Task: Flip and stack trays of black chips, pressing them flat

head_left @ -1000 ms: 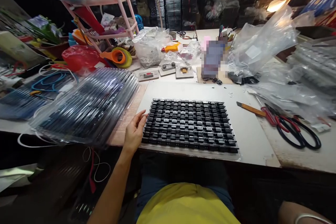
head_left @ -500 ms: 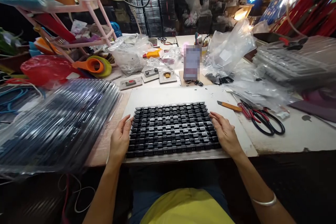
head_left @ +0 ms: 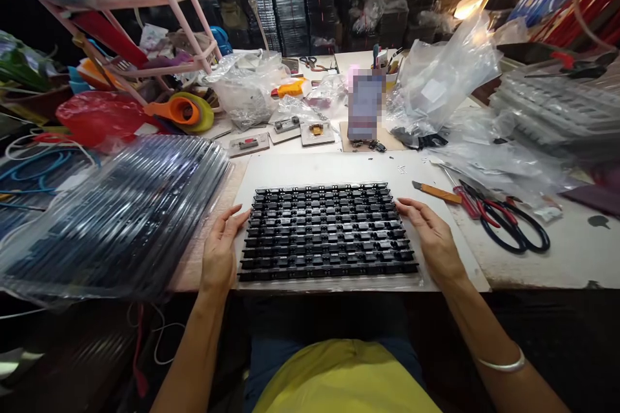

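A clear plastic tray [head_left: 324, 229] filled with rows of small black parts lies on a white board [head_left: 290, 168] at the table's front edge. My left hand [head_left: 221, 248] is at the tray's left side, thumb and fingers around its edge. At the right side, my right hand [head_left: 431, 239] has its fingertips by the tray's upper right edge, with the fingers slightly bent. Both hands have the tray between them.
Left of the board lies a bagged stack of dark trays [head_left: 121, 213]. On the right are a cutter [head_left: 438, 192], a screwdriver [head_left: 465, 201] and black-handled scissors [head_left: 516, 226]. Behind stand a phone [head_left: 365, 106], small metal fixtures [head_left: 317, 132], plastic bags [head_left: 445, 84] and a pink rack [head_left: 179, 26].
The view has shifted a little, so most things appear further right. My right hand is slightly further from the tray's right edge, and the tray sits flatter.
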`<state>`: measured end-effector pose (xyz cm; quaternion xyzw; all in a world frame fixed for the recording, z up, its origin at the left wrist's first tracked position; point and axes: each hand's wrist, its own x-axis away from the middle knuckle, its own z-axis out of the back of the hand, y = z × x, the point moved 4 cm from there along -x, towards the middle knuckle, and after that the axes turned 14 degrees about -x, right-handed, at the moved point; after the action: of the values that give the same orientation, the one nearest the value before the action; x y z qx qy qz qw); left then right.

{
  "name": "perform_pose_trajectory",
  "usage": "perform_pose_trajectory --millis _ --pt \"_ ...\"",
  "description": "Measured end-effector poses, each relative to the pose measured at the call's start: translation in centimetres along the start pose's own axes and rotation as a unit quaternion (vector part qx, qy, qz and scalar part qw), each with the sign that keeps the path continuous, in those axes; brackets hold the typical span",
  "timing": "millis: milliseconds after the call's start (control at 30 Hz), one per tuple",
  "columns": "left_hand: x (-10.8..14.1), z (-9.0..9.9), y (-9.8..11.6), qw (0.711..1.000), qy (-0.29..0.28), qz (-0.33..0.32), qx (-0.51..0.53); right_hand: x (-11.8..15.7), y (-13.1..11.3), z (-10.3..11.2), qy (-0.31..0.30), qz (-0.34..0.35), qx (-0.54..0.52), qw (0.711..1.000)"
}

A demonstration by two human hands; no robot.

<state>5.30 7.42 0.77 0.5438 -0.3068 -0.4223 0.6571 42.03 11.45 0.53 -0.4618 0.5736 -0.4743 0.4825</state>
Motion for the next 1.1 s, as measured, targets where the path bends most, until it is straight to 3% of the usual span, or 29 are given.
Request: perform_pose_trajectory --millis 233,1100 --pt "0.9 0.6 0.2 0.997 0.022 0.002 0.072 0.7 -0.5 0.4 0.037 -0.001 -0.17 0.985" --pt "1.2 0.3 0.9 0.996 0.068 0.003 0.058 1.0 -1.0 0.8 0.073 0.04 -0.214 0.973"
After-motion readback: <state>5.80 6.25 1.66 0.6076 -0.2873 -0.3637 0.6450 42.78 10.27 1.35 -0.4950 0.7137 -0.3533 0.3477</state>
